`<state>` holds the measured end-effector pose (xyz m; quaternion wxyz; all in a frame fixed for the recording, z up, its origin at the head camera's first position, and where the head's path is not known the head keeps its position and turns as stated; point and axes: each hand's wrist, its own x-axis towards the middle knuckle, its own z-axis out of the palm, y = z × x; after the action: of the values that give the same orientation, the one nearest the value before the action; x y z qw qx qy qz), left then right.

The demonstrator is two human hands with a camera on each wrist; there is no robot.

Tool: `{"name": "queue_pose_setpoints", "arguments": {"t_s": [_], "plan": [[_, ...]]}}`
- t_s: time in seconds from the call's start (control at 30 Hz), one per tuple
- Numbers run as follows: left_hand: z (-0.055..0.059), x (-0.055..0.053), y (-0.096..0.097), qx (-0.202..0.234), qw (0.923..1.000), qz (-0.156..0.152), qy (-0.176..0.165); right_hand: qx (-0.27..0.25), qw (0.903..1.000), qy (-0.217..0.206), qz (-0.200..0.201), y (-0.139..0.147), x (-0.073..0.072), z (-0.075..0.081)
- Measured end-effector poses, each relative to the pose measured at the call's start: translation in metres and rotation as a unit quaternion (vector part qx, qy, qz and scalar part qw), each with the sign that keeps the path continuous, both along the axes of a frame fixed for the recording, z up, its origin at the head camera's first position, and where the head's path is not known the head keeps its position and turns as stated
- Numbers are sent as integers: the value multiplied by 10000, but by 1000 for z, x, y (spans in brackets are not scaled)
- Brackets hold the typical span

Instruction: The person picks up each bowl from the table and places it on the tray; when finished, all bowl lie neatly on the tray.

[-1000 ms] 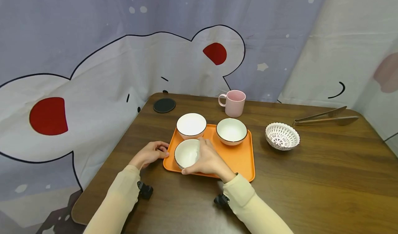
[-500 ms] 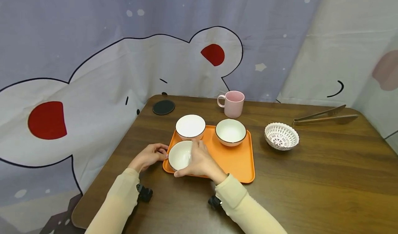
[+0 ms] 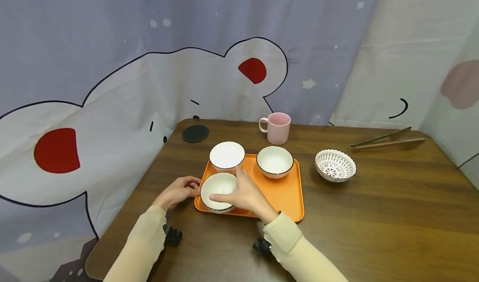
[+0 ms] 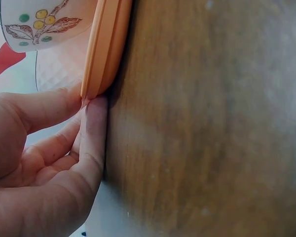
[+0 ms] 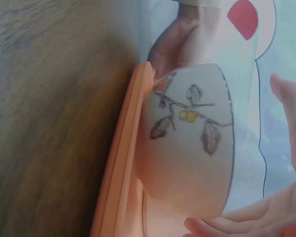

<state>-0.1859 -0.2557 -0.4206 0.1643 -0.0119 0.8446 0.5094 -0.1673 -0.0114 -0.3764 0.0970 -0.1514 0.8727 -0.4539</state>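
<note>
On the orange tray (image 3: 282, 194) stand three white bowls: a front-left bowl (image 3: 217, 186), a back-left bowl (image 3: 226, 154) and a right bowl (image 3: 275, 160). My left hand (image 3: 180, 191) pinches the tray's left edge between thumb and index finger, as the left wrist view confirms. At the front-left bowl, my right hand (image 3: 245, 194) has its thumb raised off the rim, over the opening. In the right wrist view its fingers (image 5: 207, 228) are at the bowl's far side. That view also shows leaves and yellow berries on the upright bowl (image 5: 187, 148).
A pink mug (image 3: 278, 129) stands behind the tray, with a round black coaster (image 3: 195, 133) at back left. To the right lie a white openwork basket (image 3: 334, 166) and metal tongs (image 3: 387, 141). A patterned curtain (image 3: 187, 86) hangs behind the wooden table (image 3: 374, 215).
My right hand has moved the front-left bowl left toward the tray's corner, and its thumb has since come off the bowl's rim. The left hand stays at the tray's edge.
</note>
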Motion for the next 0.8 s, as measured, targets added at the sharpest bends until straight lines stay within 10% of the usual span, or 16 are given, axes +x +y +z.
{"name": "queue_pose_setpoints", "arguments": {"t_s": [0.3,0.53,0.8], "plan": [[-2,0,0,76,9999,68,-31,-443,9977,410,-317,11,2,3],[-1,0,0,104,9999,32,-52,-2044,9665,1469,-494,21,7,8],[0,0,-1,129,9999,5,-43,-2331,9561,1649,-659,37,2,12]]}}
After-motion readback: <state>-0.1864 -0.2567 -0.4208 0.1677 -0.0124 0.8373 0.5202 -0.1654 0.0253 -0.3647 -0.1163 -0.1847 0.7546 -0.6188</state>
